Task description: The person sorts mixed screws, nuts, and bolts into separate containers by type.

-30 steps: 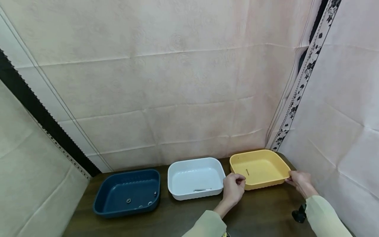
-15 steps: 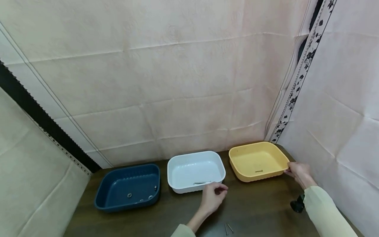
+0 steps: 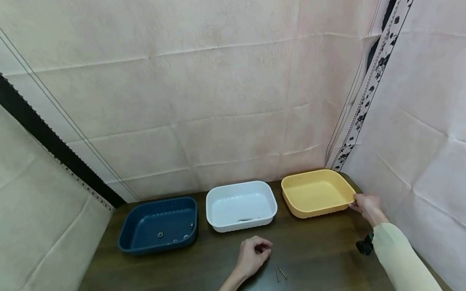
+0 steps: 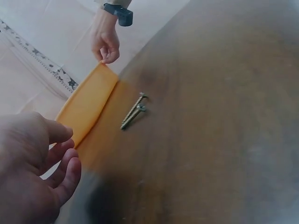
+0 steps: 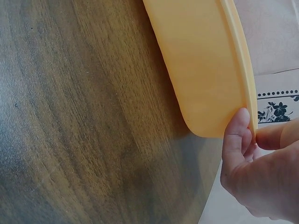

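My right hand pinches the rim at the near right corner of a yellow tray, with the thumb and fingers on either side of it in the right wrist view. Over the table in front of the white tray is my left hand. Its fingers are loosely bent, and nothing shows between thumb and fingers in the left wrist view. Two screws lie close together on the table, just right of the left hand in the head view.
A dark blue tray at the left holds a metal nut and several other small metal pieces. Thin metal pieces lie inside the white tray. Pale cloth walls stand behind and beside the brown table.
My left hand has moved from the yellow tray leftward and nearer the table's front. A screw seen inside the yellow tray no longer shows. The right hand keeps its hold on the rim.
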A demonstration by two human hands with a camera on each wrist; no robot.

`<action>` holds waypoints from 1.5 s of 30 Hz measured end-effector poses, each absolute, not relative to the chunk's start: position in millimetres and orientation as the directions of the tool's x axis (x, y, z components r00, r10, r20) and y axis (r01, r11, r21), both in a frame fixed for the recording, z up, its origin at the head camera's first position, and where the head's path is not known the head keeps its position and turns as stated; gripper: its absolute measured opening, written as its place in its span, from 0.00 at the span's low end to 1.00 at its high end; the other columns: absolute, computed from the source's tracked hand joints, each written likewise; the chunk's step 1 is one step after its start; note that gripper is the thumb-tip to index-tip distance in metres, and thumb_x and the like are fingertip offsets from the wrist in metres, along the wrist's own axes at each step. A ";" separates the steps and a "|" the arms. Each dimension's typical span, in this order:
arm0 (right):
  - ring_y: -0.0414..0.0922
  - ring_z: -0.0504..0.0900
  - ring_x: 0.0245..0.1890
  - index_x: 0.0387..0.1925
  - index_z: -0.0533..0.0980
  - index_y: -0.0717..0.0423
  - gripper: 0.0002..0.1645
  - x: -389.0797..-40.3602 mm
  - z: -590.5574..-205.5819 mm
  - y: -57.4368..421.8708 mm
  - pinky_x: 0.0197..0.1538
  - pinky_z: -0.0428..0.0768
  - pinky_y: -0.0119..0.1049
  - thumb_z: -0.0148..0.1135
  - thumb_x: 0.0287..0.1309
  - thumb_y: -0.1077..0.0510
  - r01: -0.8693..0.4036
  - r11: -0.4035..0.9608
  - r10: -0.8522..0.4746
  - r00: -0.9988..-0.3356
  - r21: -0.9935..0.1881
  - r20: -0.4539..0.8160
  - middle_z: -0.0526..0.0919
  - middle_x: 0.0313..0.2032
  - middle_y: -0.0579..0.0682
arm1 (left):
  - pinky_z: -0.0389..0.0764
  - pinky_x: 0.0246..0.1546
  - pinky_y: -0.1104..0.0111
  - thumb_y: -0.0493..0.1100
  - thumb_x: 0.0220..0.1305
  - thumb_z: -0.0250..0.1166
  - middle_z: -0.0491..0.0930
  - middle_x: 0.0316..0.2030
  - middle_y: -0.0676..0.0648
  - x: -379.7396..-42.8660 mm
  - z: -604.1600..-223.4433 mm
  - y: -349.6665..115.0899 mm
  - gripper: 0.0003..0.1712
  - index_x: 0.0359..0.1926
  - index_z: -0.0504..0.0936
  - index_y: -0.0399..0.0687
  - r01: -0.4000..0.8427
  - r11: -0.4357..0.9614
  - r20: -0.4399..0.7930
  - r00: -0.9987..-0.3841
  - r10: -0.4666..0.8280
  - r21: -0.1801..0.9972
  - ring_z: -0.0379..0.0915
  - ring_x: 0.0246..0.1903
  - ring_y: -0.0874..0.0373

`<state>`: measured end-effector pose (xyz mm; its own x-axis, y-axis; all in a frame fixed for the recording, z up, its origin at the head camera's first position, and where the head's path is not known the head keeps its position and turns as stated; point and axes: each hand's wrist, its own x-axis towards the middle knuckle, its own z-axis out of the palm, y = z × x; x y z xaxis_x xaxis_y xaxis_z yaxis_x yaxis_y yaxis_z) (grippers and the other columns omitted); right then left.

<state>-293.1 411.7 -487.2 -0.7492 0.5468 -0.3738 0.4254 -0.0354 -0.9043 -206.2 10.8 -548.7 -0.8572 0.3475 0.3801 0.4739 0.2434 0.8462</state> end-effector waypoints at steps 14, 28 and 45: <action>0.43 0.78 0.16 0.46 0.65 0.74 0.17 -293.6 -485.7 409.5 0.36 0.81 0.40 0.45 0.54 0.70 0.415 -0.055 0.549 -0.747 -0.908 -0.375 0.72 0.20 0.54 | 0.72 0.19 0.80 0.32 0.42 0.72 0.76 0.25 0.55 -171.9 -565.3 15.4 0.10 0.28 0.82 0.47 0.480 0.290 0.406 -0.870 0.281 0.828 0.72 0.23 0.66; 0.43 0.78 0.16 0.48 0.64 0.75 0.18 -293.9 -485.1 407.1 0.35 0.81 0.39 0.46 0.54 0.70 0.439 -0.023 0.581 -0.726 -0.898 -0.369 0.72 0.22 0.55 | 0.71 0.22 0.83 0.38 0.33 0.77 0.76 0.27 0.58 -150.2 -580.6 25.2 0.17 0.29 0.81 0.49 0.527 0.372 0.494 -0.849 0.189 0.764 0.71 0.25 0.68; 0.41 0.77 0.14 0.46 0.65 0.74 0.17 -294.6 -489.9 408.3 0.33 0.81 0.38 0.45 0.53 0.70 0.426 -0.032 0.579 -0.729 -0.904 -0.364 0.71 0.21 0.53 | 0.65 0.26 0.86 0.40 0.22 0.79 0.74 0.24 0.59 -156.4 -591.8 30.2 0.21 0.25 0.80 0.50 0.688 0.500 0.686 -0.691 0.227 0.527 0.65 0.26 0.70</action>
